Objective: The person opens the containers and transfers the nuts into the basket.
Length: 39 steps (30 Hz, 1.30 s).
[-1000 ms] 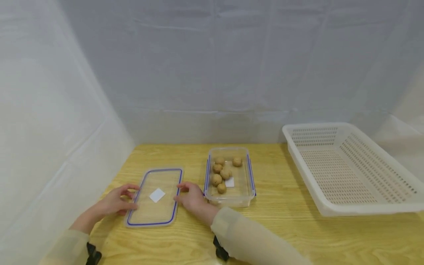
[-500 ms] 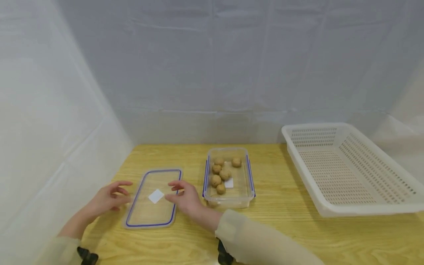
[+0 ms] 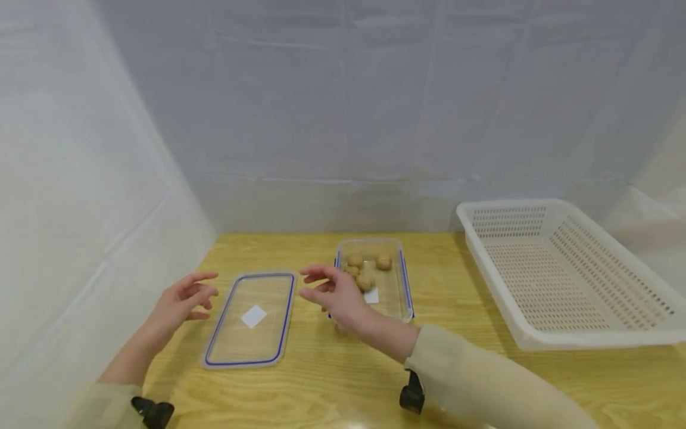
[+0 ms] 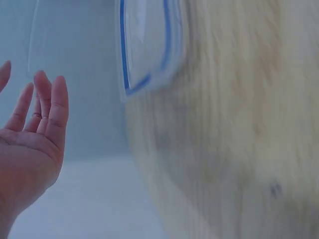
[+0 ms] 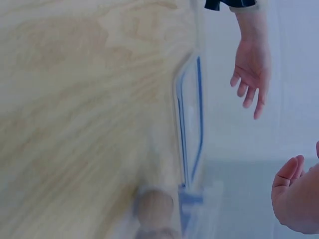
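Note:
A clear lid with a blue seal and a white paper square lies flat on the wooden table. Left of it my left hand hovers with loosely bent fingers and holds nothing; in the left wrist view that hand is apart from the lid's edge. My right hand, also holding nothing, is raised and overlaps the near left part of a clear box with blue clips. Several walnuts sit in this lidless box; the hand hides some of them in the head view.
A large white slotted basket stands on the right of the table. White sheeting rises behind the table and along its left side. Each wrist wears a black strap.
Both hands have come off the lid's edges. The right hand has moved right to over the box, and the left has lifted slightly. The lid and box look to be in the same places.

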### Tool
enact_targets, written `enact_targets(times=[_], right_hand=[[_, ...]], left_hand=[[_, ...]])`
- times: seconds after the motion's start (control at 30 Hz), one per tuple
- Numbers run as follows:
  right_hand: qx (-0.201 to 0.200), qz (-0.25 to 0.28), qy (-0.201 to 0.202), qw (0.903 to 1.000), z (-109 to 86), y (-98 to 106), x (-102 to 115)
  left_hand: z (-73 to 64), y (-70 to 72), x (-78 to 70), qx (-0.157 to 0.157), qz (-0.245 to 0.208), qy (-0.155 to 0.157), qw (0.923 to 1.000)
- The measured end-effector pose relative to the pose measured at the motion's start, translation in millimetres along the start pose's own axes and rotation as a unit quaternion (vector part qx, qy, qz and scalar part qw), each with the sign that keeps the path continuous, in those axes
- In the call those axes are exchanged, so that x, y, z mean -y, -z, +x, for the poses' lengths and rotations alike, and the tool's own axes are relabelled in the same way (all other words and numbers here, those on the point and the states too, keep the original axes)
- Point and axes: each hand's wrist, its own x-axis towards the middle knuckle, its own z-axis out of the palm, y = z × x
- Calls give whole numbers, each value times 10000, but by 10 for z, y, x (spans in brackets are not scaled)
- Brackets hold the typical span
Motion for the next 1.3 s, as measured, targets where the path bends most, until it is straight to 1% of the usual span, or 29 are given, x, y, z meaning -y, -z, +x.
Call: enact_targets(times=[0.13, 0.27, 0.43, 0.57, 0.77, 0.87, 1.03, 1.13, 1.2, 1.3], right_hand=[[-42, -150, 238, 9996, -13, 263, 44], [-157, -261, 394, 9988, -39, 483, 76], [-116, -540, 429, 9976, -81, 731, 127], [-6, -943, 410, 9947, -87, 912, 105], [308, -1522, 295, 9874, -84, 1104, 39], [456, -1725, 259, 9836, -76, 1147, 10], [678, -1997, 241, 9772, -54, 1186, -25], [876, -2095, 255, 9736, -28, 1204, -47], [1088, -2196, 331, 9689, -12, 1213, -60], [1421, -2333, 399, 9611, 9, 1213, -86]], left_hand=[[117, -202, -121, 55, -387, -54, 9992], [256, -428, -237, 232, -552, -84, 9982], [428, -722, -375, 415, -692, -121, 9967], [572, -960, -406, 629, -749, 9, 9952], [753, -1261, -346, 1218, -843, 367, 9883], [808, -1378, -305, 1495, -762, 516, 9845], [871, -1512, -261, 2066, -499, 706, 9746], [900, -1566, -257, 2391, -404, 747, 9673], [916, -1589, -259, 2539, -370, 786, 9633], [934, -1608, -259, 2698, -386, 736, 9593]])
